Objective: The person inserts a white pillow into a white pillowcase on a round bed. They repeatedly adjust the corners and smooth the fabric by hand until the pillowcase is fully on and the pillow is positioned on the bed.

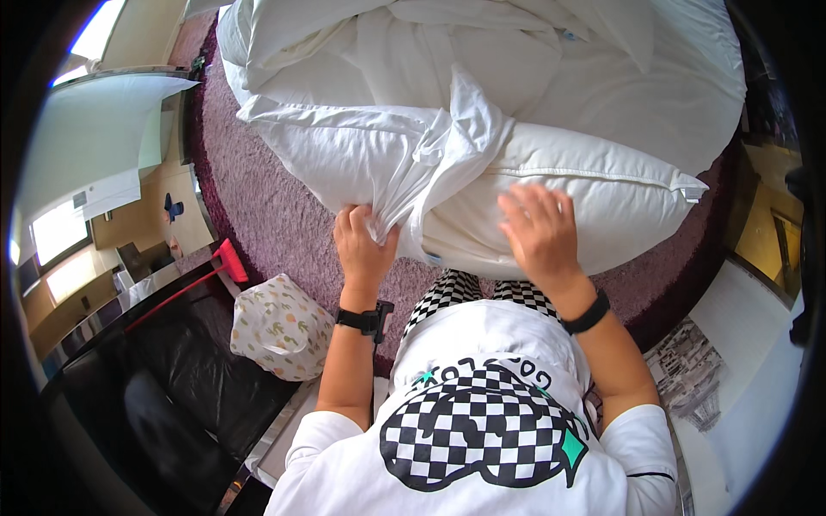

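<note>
A white pillow (581, 155) lies across the near edge of the bed, its left half inside a bunched white pillowcase (335, 148). The bare right half shows a piped seam and a small tag at its corner. My left hand (364, 242) grips gathered pillowcase fabric at the near side. Over the bare part of the pillow is my right hand (539, 226), slightly blurred, with fingers apart and nothing held in them; whether it touches the pillow is unclear. Behind the pillow spread rumpled white bedding (400, 58) and a white sheet (619, 97).
A purple rug (258, 187) lies under the bed. To the left are a red broom (231, 261), a cactus-print fabric bag (281, 326) and black plastic sheeting (206, 348). A patterned grey item (687, 374) lies at the lower right.
</note>
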Available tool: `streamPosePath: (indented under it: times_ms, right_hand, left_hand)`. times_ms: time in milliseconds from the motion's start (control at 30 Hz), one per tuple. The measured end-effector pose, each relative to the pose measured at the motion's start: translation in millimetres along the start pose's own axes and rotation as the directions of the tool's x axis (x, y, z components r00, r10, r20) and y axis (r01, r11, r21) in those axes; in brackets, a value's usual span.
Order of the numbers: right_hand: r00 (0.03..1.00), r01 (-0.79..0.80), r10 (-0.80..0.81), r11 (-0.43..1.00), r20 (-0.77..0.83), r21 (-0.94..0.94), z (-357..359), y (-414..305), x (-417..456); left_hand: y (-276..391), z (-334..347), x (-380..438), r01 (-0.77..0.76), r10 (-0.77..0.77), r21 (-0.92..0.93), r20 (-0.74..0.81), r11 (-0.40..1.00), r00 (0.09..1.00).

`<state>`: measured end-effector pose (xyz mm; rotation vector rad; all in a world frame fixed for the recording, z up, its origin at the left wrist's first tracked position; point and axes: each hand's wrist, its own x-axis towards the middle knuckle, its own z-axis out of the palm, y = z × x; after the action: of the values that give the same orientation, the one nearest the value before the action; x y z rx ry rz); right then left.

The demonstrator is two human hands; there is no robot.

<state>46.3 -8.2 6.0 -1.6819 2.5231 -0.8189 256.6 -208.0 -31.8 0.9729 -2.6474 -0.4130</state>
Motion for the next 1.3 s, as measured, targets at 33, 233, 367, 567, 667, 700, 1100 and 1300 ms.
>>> streamPosePath:
  times_ms: [33,233,367,567,667,700,1100,1300]
  right_hand:
    - [1.000,-0.003,0.003,0.999,-0.005,-0.041,1,3,11]
    - [1.000,-0.002,0.004,0.989,0.012,-0.146,50,19,25]
    - [0.999,-0.028,0.025,0.986,-0.020,-0.164,65,20,24]
    - [0.996,0.017,-0.026,0.994,-0.083,-0.105,60,16,20]
    - [0.994,0.001,-0.011,0.996,-0.105,-0.092,54,12,14]
    - [0.994,-0.007,-0.003,0.996,-0.107,-0.090,52,11,13]
    - [0.977,-0.167,0.160,0.985,-0.140,-0.034,4,11,4]
    - [0.988,-0.113,0.102,0.989,-0.115,-0.098,19,15,5]
  left_hand:
    - [10,-3,3,-0.054,0.052,-0.031,-0.064,0.998,0.997]
    - [36,9,44,-0.148,0.156,0.077,-0.124,0.986,0.980]
    - [49,18,67,-0.107,0.120,0.136,-0.090,0.985,0.989]
    - [43,32,68,-0.234,0.238,0.212,0.009,0.949,0.971]
    - [42,26,62,-0.245,0.253,0.224,-0.008,0.943,0.967]
    - [41,25,61,-0.237,0.245,0.230,-0.006,0.944,0.969]
    - [-76,-56,90,-0.019,0.214,0.506,-0.329,0.862,0.920]
    - [-98,-30,82,0.064,0.014,0.303,-0.248,0.951,0.969]
